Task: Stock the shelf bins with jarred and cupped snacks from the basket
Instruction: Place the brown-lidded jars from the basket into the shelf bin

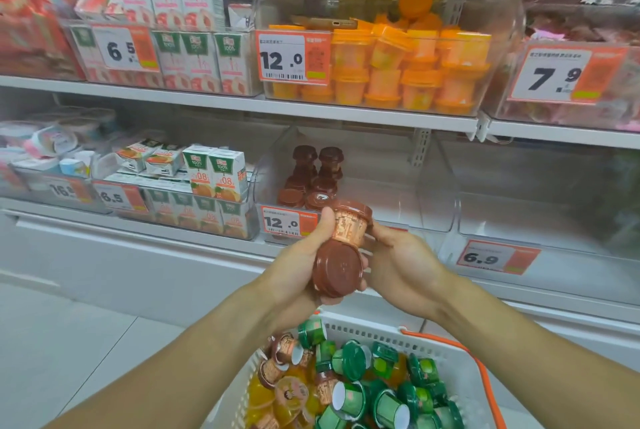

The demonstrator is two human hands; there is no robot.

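Observation:
Two brown-lidded cups are held between both hands in front of the lower shelf. The upper brown cup [350, 223] stands with its lid up, and the lower brown cup [338, 268] points its lid at me. My left hand [304, 255] grips them from the left with the thumb on the upper cup. My right hand [398, 266] cups them from the right. Just behind them, a clear bin [381, 186] holds several more brown cups [313, 176]. The white basket [408, 342] below is full of green, brown and yellow cups.
A clear bin of orange cups [398, 68] sits on the shelf above, with a phone lying on top. Juice cartons [214, 172] fill the bins to the left. An empty clear bin [540, 196] stands to the right. Price tags hang on the bin fronts.

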